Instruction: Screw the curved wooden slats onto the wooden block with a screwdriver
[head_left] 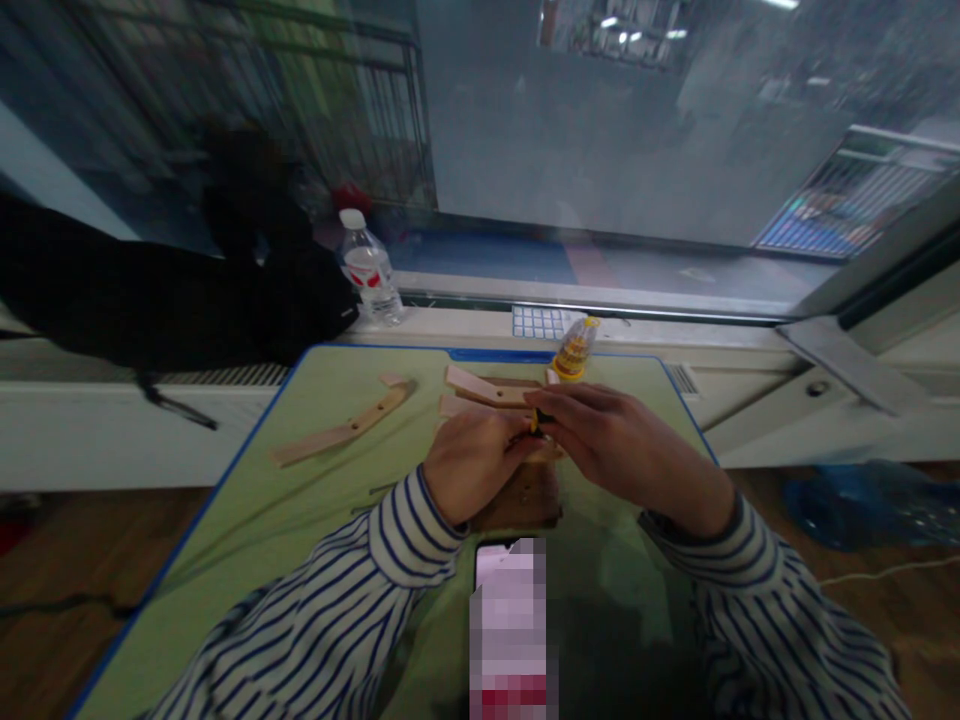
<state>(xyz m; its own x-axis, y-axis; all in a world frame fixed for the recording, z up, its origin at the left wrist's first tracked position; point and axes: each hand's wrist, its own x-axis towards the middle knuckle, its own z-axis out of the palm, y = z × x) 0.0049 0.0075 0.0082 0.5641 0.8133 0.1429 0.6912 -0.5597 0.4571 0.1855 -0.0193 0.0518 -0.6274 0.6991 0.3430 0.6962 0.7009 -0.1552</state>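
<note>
Hands: the person's left hand (476,465) and right hand (622,440) meet low over the middle of the green desk (225,590), with striped sleeves (750,600) reaching in from either side.

Grip: the right one is clamped on a small yellow-and-black tool (538,421), its fingers curled over the top. The left one is curled in against the same spot, and whether it closes on the tool or on something hidden beneath, I cannot tell.

Work in hand: the tool is held between the hands, right above a brown wooden block (525,497); the tool's tip is out of sight.

Things: pale wooden strips (487,388) lie just ahead of the hands, and a long drilled wooden strip (341,428) lies further left. A clear-and-yellow plastic canister (576,350) stands near the desk's far edge, and a thin dark sliver (371,489) lies left of the left wrist.

Rest: a pixelated phone (510,620) lies nearest the person. A plastic water bottle (371,270), a black bag (172,290) and a blue-gridded card (538,322) sit on the white ledge (675,335) beyond the desk, below a window (600,130). A blue plastic bag (862,505) lies on the wooden floor (75,530).
</note>
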